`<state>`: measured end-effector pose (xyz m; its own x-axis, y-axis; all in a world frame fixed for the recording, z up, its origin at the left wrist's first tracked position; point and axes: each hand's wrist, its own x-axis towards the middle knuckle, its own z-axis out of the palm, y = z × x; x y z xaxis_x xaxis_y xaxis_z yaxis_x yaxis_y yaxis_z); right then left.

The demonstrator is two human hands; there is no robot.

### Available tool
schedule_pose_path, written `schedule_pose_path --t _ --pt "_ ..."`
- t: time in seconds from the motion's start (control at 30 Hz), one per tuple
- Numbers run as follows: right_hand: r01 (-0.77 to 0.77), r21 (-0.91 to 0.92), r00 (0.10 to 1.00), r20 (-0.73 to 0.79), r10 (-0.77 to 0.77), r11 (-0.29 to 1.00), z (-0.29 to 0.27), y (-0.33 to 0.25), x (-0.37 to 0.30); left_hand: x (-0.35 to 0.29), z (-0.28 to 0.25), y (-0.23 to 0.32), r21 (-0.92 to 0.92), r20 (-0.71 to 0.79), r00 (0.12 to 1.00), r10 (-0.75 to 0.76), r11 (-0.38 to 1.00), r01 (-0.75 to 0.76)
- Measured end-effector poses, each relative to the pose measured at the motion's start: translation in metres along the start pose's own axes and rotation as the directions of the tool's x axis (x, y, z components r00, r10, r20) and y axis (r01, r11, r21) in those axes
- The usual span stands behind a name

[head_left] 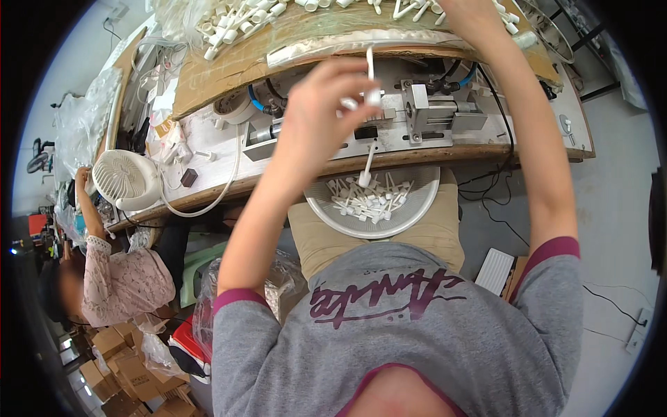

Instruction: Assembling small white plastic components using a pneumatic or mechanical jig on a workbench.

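Observation:
My left hand (325, 104), slightly blurred, is raised over the bench fixture. Its fingers close round a white plastic piece with a thin stem (371, 66) standing up from a round cap end. My right hand (472, 15) reaches to the far edge among loose white plastic pieces (415, 8) on the cardboard; its fingers are cut off by the picture's edge. Below my left hand, a single stemmed white piece (365, 174) shows above the basket (319, 208) on my lap. Similar white stemmed pieces (368, 201) lie inside that basket.
Two metal clamp blocks (419, 115) with blue air hoses sit on the bench. A cardboard sheet (201, 80) heaped with white parts covers the far side. On the left stand a white fan (125, 179) and a person in a lace top (128, 281). Black cables (486, 198) hang at the right.

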<state>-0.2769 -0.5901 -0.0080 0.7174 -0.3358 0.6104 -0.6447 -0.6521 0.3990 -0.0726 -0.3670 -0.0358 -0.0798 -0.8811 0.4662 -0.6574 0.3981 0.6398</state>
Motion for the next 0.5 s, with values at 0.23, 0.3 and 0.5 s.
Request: schedule_pose_path --t 0.23,0.3,0.5 --pt "0.157 0.204 0.958 0.207 -0.199 0.966 0.015 -0.016 0.030 -0.084 0.042 -0.018 0.375 0.030 0.997 0.074 0.924 -0.080" --pt "0.200 0.227 0.951 0.188 -0.245 0.953 0.011 -0.031 0.035 -0.086 0.049 -0.020 0.437 0.048 0.997 0.067 0.896 -0.082" --pt "0.091 0.405 0.996 -0.028 -0.087 0.910 -0.011 -0.055 0.037 -0.072 0.050 -0.027 0.512 0.073 0.994 0.085 0.852 -0.111"
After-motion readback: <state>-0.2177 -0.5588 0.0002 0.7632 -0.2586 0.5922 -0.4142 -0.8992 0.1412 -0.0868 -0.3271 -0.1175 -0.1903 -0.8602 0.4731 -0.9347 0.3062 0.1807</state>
